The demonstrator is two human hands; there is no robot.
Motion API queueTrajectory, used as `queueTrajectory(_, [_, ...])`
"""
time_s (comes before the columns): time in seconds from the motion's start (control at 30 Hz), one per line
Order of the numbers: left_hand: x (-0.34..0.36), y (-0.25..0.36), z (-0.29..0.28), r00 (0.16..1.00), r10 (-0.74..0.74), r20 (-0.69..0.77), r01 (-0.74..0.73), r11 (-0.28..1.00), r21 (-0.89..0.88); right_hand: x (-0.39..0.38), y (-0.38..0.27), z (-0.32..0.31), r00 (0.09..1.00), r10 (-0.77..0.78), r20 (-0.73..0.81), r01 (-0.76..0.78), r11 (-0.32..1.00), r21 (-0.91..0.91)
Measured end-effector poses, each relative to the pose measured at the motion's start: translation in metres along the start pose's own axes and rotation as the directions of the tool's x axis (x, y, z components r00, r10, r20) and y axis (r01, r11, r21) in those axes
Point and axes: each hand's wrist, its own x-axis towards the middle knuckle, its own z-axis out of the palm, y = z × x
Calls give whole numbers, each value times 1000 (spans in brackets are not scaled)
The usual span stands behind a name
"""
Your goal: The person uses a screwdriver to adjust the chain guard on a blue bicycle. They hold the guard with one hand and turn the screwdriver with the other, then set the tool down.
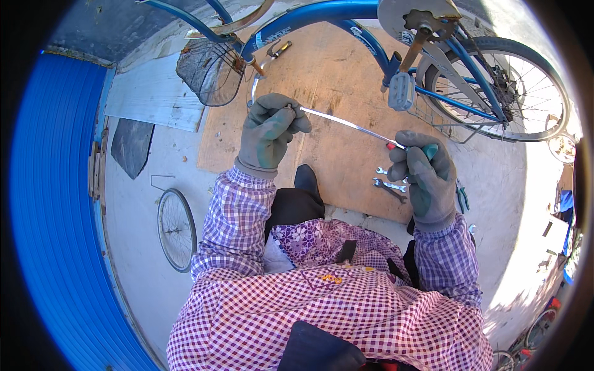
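Note:
My gloved left hand (275,130) is closed, pinching a small metal piece (289,106) at the tip of a long screwdriver (346,123), too small to make out exactly. My gloved right hand (424,176) grips the screwdriver's green handle (429,150). Below, on the plywood board (340,86), lie wrenches (394,185) and, beside my right hand, green-handled pliers (461,196). A hammer (279,51) is beyond my left hand.
A blue bicycle (303,15) spans the top, with a wire basket (207,68), pedal (401,91) and rear wheel (538,62). A loose wheel (176,229) and dark slab (130,148) lie left, beside a blue corrugated panel (49,204). More bicycle parts (538,328) lie lower right.

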Motion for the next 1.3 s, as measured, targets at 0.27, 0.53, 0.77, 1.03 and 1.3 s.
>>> queueTrajectory(0.27, [30, -6, 65, 982, 71, 177, -59, 996, -67, -11, -13, -19, 988, -152, -29, 154, 983, 99])
queueTrajectory(0.53, [39, -22, 102, 991, 121, 49, -125, 989, 82, -25, -20, -31, 968, -189, -162, 198, 979, 42])
queueTrajectory(0.77, [35, -25, 117, 979, 205, -12, -190, 927, 324, -29, -23, -35, 956, -228, -183, 228, 973, -19])
queueTrajectory(1.03, [31, -25, 107, 968, 249, -3, -223, 872, 436, -26, -15, -31, 953, -267, -141, 260, 963, -65])
queueTrajectory(1.3, [27, -24, 105, 974, 224, -22, -192, 878, 438, -27, -12, -27, 951, -272, -150, 260, 961, -93])
